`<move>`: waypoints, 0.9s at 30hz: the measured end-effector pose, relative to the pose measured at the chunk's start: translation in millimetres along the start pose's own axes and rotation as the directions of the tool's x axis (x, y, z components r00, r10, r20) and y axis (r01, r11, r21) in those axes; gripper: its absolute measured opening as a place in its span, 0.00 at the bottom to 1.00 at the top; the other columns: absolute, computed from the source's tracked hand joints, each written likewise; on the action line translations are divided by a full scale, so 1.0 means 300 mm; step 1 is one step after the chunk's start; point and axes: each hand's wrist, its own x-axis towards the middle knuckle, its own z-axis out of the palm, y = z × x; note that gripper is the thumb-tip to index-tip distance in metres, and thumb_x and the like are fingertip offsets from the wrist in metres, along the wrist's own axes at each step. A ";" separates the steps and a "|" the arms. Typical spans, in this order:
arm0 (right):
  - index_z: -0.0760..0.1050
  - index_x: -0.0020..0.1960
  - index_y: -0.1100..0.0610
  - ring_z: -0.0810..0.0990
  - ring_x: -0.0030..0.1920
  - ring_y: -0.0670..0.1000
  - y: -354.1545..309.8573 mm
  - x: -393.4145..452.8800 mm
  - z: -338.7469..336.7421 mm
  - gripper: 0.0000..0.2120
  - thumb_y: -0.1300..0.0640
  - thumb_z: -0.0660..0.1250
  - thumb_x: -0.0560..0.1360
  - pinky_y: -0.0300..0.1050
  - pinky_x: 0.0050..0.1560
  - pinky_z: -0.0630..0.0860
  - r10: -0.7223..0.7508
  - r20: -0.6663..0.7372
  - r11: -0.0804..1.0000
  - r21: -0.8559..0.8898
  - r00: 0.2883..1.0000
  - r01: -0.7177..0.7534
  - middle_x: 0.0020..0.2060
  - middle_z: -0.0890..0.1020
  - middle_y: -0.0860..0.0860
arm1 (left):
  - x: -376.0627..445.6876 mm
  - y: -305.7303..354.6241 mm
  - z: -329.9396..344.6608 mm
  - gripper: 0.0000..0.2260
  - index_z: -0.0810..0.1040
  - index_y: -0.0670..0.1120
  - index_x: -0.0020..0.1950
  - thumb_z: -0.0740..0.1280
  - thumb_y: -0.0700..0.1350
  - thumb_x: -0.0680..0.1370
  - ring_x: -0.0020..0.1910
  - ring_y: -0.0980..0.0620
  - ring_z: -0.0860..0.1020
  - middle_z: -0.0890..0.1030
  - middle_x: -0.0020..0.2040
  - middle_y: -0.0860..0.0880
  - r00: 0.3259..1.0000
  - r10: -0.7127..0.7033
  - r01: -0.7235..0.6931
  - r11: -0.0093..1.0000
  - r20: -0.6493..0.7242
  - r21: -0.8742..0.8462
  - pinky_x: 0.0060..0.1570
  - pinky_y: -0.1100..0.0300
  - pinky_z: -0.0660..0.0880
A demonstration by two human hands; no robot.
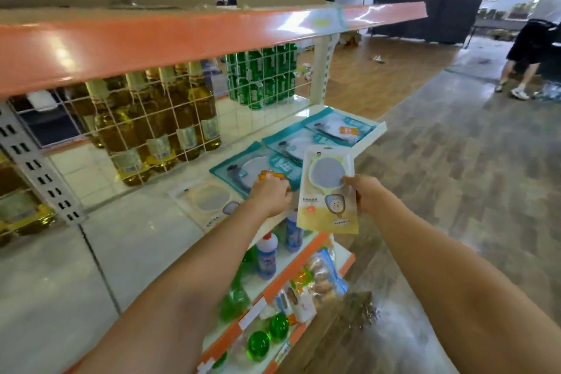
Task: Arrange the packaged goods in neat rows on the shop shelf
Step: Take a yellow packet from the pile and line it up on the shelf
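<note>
Head view, stock in progress. Right hand (365, 193): fingers and thumb pinch the right edge of a flat cream-and-yellow plastic packet with a round grey window (329, 190), held upright in the air just off the front edge of the white metal shelf board (145, 231), not yet laid down. Left hand (270, 196): fingers curled, knuckles up, resting at the near edge of the nearest flat teal blister pack with a round silver disc (253, 168); whether it grips that pack or only presses on it I cannot tell from here. Beside that hand, on the board: a second cream packet with a round grey window (209, 202), lying flat, the sole one of its kind placed. Beyond: two further teal packs (291, 141) (340, 127), laid flat in a line running towards the shelf's far end, slightly overlapping and a little skewed. Behind the white wire grid: amber glass bottles (158, 127) and green cans (261, 76), on the far side. By my judgement the teal row is laid but wants squaring; the cream row is barely begun, with the held packet next to join it and much bare board left to fill.
</note>
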 end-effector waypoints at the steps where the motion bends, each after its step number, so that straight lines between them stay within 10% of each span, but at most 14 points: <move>1: 0.74 0.57 0.64 0.78 0.40 0.59 -0.017 0.014 0.023 0.13 0.61 0.69 0.74 0.53 0.44 0.78 -0.005 0.037 1.000 -0.012 0.999 0.005 0.40 0.77 0.58 | 0.003 -0.011 -0.005 0.14 0.77 0.44 0.56 0.55 0.48 0.80 0.56 0.42 0.74 0.77 0.57 0.41 0.999 -0.031 0.031 1.000 -0.009 0.005 0.47 0.53 0.69; 7: 0.71 0.38 0.58 0.74 0.28 0.51 -0.090 0.088 0.142 0.10 0.65 0.64 0.77 0.41 0.26 0.73 -0.031 0.233 0.999 -0.003 0.972 0.033 0.33 0.73 0.54 | 0.031 -0.052 -0.039 0.16 0.74 0.47 0.65 0.54 0.48 0.81 0.59 0.43 0.75 0.78 0.61 0.43 0.976 -0.219 0.219 0.976 0.018 -0.007 0.50 0.55 0.70; 12: 0.71 0.44 0.59 0.70 0.31 0.50 -0.106 0.136 0.205 0.04 0.64 0.63 0.78 0.40 0.27 0.70 -0.064 0.379 0.994 -0.061 0.923 0.094 0.32 0.71 0.55 | 0.030 -0.057 -0.029 0.16 0.76 0.45 0.60 0.53 0.51 0.82 0.55 0.44 0.76 0.79 0.57 0.43 0.949 -0.316 0.316 0.948 -0.015 0.036 0.44 0.56 0.69; 27: 0.74 0.48 0.59 0.78 0.49 0.58 -0.071 0.057 0.518 0.05 0.57 0.66 0.77 0.56 0.61 0.74 0.034 0.635 0.957 -0.243 0.772 0.158 0.49 0.79 0.60 | -0.202 -0.167 -0.067 0.12 0.75 0.46 0.53 0.53 0.46 0.81 0.52 0.43 0.77 0.79 0.54 0.44 0.767 -0.639 0.640 0.758 0.054 -0.126 0.51 0.52 0.72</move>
